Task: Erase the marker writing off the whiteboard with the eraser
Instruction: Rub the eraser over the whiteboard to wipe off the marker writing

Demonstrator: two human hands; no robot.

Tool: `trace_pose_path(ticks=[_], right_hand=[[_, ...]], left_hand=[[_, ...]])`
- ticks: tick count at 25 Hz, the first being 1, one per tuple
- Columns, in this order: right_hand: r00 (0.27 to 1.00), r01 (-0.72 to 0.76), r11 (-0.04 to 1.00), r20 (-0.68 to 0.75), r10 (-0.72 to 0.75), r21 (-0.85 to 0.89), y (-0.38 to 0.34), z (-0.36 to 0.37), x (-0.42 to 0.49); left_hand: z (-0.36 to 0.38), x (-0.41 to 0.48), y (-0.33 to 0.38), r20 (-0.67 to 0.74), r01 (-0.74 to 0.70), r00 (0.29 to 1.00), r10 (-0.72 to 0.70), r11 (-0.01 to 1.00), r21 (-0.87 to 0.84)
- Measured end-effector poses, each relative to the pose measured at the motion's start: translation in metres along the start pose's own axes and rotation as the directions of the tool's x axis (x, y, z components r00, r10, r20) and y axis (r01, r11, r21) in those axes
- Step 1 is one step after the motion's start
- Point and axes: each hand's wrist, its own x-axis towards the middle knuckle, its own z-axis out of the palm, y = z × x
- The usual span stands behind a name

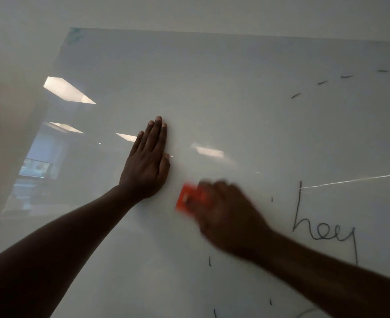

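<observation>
While my left hand (147, 166) lies flat against the whiteboard (212, 88), fingers straight and held close together with the thumb tucked alongside, my right hand (226, 216) grips the eraser (186, 198) just below and to the right of it. That right hand is blurred, so I cannot make out each finger, but they are curled over the eraser's back and closed on it, with the orange-red end sticking out past my knuckles on the left. The eraser is against the board's surface, close to the heel of my left palm without touching it.

To the right of my right hand, black marker writing (324, 226) reads something like "hey": a tall first letter, then looped letters, then a long tail that runs down toward my right forearm. Well apart from that, a few short dashes (322, 82) curve across the upper right of the board. Small black ticks (210, 261) sit below my right wrist, and another lies near the bottom edge. A thin pale line (354, 181) runs from the top of the tall letter off to the right edge.

On the left half of the board the glossy surface carries reflections of ceiling lights (68, 89). Both of my forearms are bare and reach in from the lower corners.
</observation>
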Motion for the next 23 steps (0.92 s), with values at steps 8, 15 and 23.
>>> trace_pose_path(ticks=[8,15,23], right_hand=[[0.972,-0.228,0.953,-0.113,0.208,-0.199,0.17,-0.07,0.033],[0.928,0.249,0.959,0.253,-0.276,0.132,-0.003,-0.021,-0.087],[0.878,-0.478,0.855,-0.144,0.457,-0.201,0.186,-0.097,-0.034]], left_hand=[[0.002,-0.001,0.0,-0.032,-0.014,0.999,0.014,1.0,0.006],[-0.008,0.002,0.011,0.037,0.002,0.999,-0.005,0.996,0.093],[-0.014,0.017,0.037,0.068,-0.003,0.998,-0.009,0.984,0.177]])
